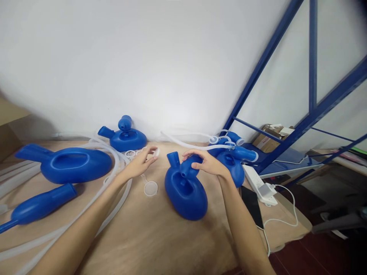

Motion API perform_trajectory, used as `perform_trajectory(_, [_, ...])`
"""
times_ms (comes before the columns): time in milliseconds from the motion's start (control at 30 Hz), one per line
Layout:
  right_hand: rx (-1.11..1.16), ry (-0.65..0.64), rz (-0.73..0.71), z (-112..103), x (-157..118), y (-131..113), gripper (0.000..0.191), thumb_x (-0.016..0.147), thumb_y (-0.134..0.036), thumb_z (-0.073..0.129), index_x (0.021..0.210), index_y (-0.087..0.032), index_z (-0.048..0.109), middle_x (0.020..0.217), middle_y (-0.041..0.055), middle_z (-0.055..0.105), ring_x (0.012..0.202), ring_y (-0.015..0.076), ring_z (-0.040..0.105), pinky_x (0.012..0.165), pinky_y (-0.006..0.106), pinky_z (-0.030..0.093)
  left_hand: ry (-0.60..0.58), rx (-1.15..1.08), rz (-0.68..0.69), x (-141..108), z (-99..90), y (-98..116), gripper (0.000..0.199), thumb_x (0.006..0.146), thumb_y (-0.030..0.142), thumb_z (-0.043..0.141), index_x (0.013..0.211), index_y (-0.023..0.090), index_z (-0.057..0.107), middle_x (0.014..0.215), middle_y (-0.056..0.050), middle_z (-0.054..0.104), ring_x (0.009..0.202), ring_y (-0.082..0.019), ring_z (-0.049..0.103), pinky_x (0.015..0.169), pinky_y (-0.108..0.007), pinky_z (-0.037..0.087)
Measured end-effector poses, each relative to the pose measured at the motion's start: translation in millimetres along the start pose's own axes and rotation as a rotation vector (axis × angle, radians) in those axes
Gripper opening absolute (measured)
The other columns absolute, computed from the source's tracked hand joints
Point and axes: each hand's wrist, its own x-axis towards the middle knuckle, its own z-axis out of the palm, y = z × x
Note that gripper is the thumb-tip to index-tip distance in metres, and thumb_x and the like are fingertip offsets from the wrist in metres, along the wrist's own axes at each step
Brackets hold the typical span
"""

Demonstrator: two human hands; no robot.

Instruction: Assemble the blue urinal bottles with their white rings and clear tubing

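My right hand [202, 161] is closed around a rounded blue plastic funnel piece [189, 168]. That piece rests against the top of a blue plastic urinal bottle [187, 200], whose short spout points up and away. To the left, my left hand [142, 160] pinches a small translucent white cap [156, 153], held a little above the table. Below this hand lies a round white lid [150, 188] with a thin strap; the strap's upper end is partly hidden by the hand.
On the left are a large blue bottle [76, 165], a blue tapered piece [43, 204] and translucent hoses [114, 206]. Another blue bottle [127, 140] stands by the wall. Assembled bottles [235, 168] sit at right, near a black phone [251, 206], a power strip [255, 179] and blue shelving [263, 65].
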Motion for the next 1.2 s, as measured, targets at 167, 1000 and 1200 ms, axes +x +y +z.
perform_trajectory(167, [0.14, 0.009, -0.061, 13, -10, 5, 0.044, 0.086, -0.06, 0.08, 0.108, -0.022, 0.075, 0.083, 0.0017, 0.076, 0.082, 0.0208, 0.073, 0.098, 0.043, 0.056, -0.05, -0.188, 0.005, -3, 17.0, 35, 0.059, 0.097, 0.064, 0.05, 0.136, 0.022, 0.064, 0.142, -0.013, 0.067, 0.119, -0.029, 0.067, 0.09, -0.038, 0.058])
perform_trajectory(1000, [-0.239, 0.394, 0.106, 62, -79, 8, 0.091, 0.067, -0.056, 0.095, 0.141, -0.029, 0.05, 0.17, 0.0156, 0.033, 0.16, 0.0386, 0.03, 0.131, 0.058, 0.027, -0.334, -0.278, -0.014, -18, -3.1, 57, 0.066, 0.071, 0.06, 0.086, 0.127, 0.027, 0.079, 0.105, -0.002, 0.082, 0.102, -0.029, 0.072, 0.096, -0.041, 0.057])
perform_trajectory(1200, [-0.26, 0.437, 0.061, 61, -68, 21, 0.078, 0.077, -0.044, 0.09, 0.141, -0.027, 0.048, 0.169, 0.0176, 0.035, 0.158, 0.0346, 0.036, 0.13, 0.056, 0.031, -0.385, -0.252, 0.059, -20, -4.3, 60, 0.061, 0.074, 0.048, 0.086, 0.132, 0.031, 0.076, 0.132, -0.005, 0.076, 0.121, -0.032, 0.068, 0.107, -0.042, 0.052])
